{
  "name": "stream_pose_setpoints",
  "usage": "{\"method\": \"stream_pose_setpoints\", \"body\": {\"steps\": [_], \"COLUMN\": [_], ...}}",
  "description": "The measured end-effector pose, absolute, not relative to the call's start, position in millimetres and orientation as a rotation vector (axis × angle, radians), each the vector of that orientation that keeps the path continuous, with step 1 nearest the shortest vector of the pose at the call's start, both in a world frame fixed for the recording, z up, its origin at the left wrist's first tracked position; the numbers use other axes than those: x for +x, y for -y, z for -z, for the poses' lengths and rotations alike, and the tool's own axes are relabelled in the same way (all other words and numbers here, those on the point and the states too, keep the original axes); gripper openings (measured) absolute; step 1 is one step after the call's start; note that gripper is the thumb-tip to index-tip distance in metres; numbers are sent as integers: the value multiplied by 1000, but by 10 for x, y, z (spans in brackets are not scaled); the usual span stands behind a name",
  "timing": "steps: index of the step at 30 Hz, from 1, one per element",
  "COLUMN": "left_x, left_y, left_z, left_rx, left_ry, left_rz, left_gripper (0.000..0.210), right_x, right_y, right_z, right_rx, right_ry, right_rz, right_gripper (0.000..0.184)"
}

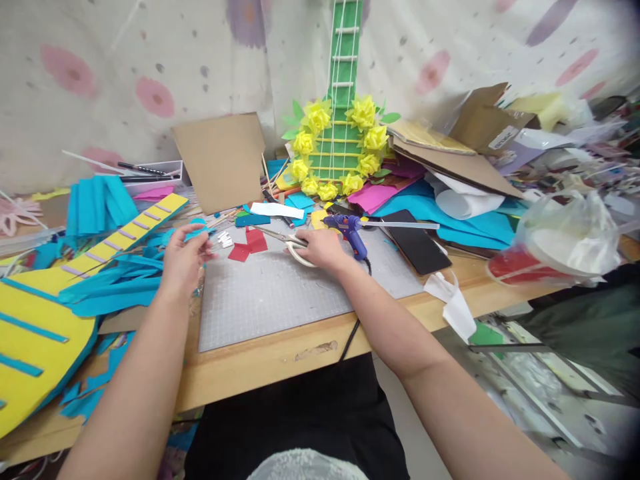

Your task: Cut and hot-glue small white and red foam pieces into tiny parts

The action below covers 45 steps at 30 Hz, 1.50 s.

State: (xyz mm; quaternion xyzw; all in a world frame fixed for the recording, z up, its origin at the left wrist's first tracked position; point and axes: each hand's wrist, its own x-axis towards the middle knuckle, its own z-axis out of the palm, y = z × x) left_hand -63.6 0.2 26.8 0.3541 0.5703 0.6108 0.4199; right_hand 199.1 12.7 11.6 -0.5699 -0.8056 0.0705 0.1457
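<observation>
Head-camera view showed the person's right hand (323, 249) with its fingers closed on the white looped handles of a pair of metal-bladed scissors (289, 238), which lay low over a grey gridded cutting mat (270, 300), blades pointing left. The left hand (186, 250) was bent beside the mat's left edge, thumb and fingers curled toward each other; I could not tell whether they met or pinched anything. Between the two hands were small white pieces (225, 239) in a loose cluster and, nearer the blades, flat red squarish pieces (257, 241). Just beyond the right hand was a dark-blue glue gun (353, 235) with a long translucent stick in its back end, and right of that a black flat phone (417, 243). Crinkled blue paper strips (120, 287) were heaped left of the left hand, partly over a yellow guitar-shaped piece with blue bars (45, 340). Behind the mat, a green guitar-shaped piece ringed with yellow paper flowers (345, 73) stood upright near the wall, and a brown cardboard sheet (220, 160) leaned to its left. Everything rested on a pale wooden table (225, 380).
</observation>
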Motion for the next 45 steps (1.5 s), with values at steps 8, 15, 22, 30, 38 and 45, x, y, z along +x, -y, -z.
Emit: {"method": "stream_pose_setpoints", "body": {"steps": [8,15,22,30,38,45], "left_x": [-978,-1200,-1193,-1015,-964,-1042], "left_y": [-164,-384,-586,-779,-997,-937], "left_z": [-552,-638,-613,-614,-511,-517], "left_rx": [960,1362,2256,2495,2420,2364], "left_ry": [-1395,-1727,-2025,-1889,-1907,-1936], "left_rz": [-1376,-973,-127,544,567,234], "left_gripper": [8,19,26,32,22,12], "right_x": [2003,2021,2003,2003,2037,2058], "right_y": [-141,-123,-94,-74,-105,-91], "right_z": [-126,-155,-159,-144,-146,-146], "right_rx": [-1661,-1669,-1517,-1528,-1567,-1576], "right_ry": [2313,2333,2462,2472,2526,2572], "right_rz": [-190,-169,-292,-251,-243,-228], "right_gripper": [39,41,48,48,50,51]}}
